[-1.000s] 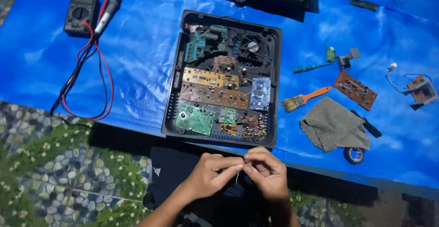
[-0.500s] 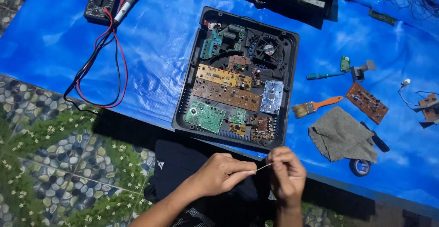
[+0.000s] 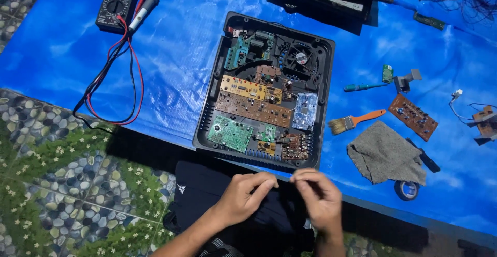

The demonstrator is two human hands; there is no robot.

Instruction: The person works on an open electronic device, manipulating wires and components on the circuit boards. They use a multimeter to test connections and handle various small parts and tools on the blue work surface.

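Note:
My left hand (image 3: 243, 197) and my right hand (image 3: 318, 200) meet at the bottom centre, over dark cloth on my lap (image 3: 199, 192). Their fingertips are pinched close together on a thin wire that barely shows. Just beyond the hands lies an open black device case (image 3: 207, 127) on a blue tarp (image 3: 176, 55). Inside it are several circuit boards (image 3: 253, 107) in brown, green and blue, and a small fan (image 3: 300, 57).
A multimeter (image 3: 115, 6) with red and black leads and a soldering iron (image 3: 147, 3) lie at the far left. Right of the case are a brush (image 3: 357, 121), a grey cloth (image 3: 385, 153), a tape roll (image 3: 407, 189), a screwdriver (image 3: 365, 86) and a loose brown board (image 3: 412, 116). The floor (image 3: 52, 184) is pebble-patterned.
The hands drew apart with a thin wire stretched between them, then came back together. The view shifted, so the case now sits lower and nearer the hands.

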